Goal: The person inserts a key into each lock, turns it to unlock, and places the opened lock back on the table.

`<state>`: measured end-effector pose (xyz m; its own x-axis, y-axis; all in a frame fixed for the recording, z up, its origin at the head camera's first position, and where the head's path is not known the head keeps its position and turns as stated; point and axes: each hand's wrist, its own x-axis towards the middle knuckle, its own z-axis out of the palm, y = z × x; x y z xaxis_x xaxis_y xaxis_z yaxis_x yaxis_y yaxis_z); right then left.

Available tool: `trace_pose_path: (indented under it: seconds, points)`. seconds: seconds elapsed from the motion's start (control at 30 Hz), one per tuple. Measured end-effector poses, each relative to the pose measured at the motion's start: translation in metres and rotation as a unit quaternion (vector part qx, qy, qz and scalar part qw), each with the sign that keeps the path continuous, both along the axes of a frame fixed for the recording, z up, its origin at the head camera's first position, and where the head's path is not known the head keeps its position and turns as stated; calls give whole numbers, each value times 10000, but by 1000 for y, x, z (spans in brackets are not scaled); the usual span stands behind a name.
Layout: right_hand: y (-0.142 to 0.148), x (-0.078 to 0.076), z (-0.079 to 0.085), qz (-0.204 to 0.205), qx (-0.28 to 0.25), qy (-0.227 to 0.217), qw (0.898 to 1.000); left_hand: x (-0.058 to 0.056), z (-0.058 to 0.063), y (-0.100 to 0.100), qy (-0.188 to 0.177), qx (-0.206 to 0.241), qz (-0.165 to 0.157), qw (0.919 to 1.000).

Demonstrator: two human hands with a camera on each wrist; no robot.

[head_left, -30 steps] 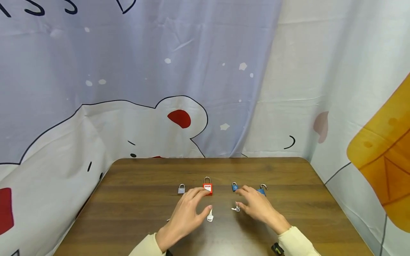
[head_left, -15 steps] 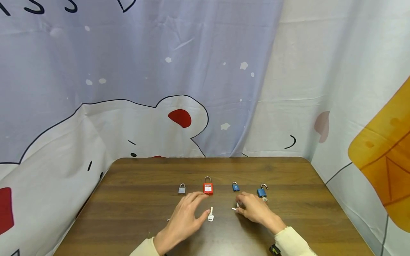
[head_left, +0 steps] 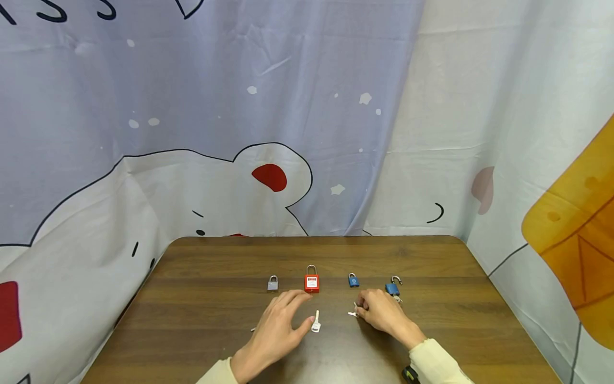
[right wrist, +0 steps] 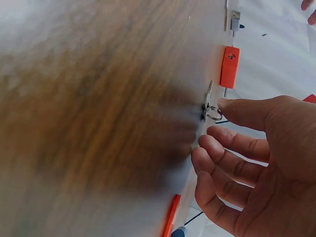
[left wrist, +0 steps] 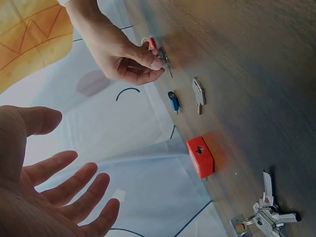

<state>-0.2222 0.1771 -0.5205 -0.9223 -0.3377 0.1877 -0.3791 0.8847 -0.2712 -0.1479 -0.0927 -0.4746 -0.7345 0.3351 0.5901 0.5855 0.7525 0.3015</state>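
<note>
My right hand [head_left: 381, 310] is low over the table, thumb and curled forefinger around a small ring of silver keys [right wrist: 207, 106]. In the left wrist view those keys [left wrist: 167, 61] stick out past the thumb tip. My left hand [head_left: 280, 325] hovers with spread, relaxed fingers, holding nothing. Beside its thumb lies a single key [head_left: 315, 322]. A red padlock [head_left: 312, 282] lies beyond its fingertips. Beyond the right hand are a small blue padlock [head_left: 353, 280] and a larger blue padlock [head_left: 392, 289] with its shackle unlocked.
A grey padlock [head_left: 272, 285] lies left of the red one. Several keys on a ring [left wrist: 269, 217] lie under the left hand. Another key ring [head_left: 397, 300] sits by the larger blue padlock. The wooden table [head_left: 192, 298] ends at a printed curtain [head_left: 192, 106].
My right hand has come down and in onto the small keys, its thumb and fingers closing around them. The left hand has barely moved.
</note>
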Motion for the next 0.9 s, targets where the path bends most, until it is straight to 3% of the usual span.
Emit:
trace_pose_path:
  seconds: [0.4,0.73,0.9]
  points:
    - [-1,-3,-3,-26,-43,-256,9997,2,-1,1,-298,-31,214,9993]
    - [-7,-6,-2,-103,-165,-508,9985,4,-1,1,-456,-96,112,9988]
    - [-8,-7,-2,-166,-189,-490,9985,5,-1,2,-552,-120,207,9982]
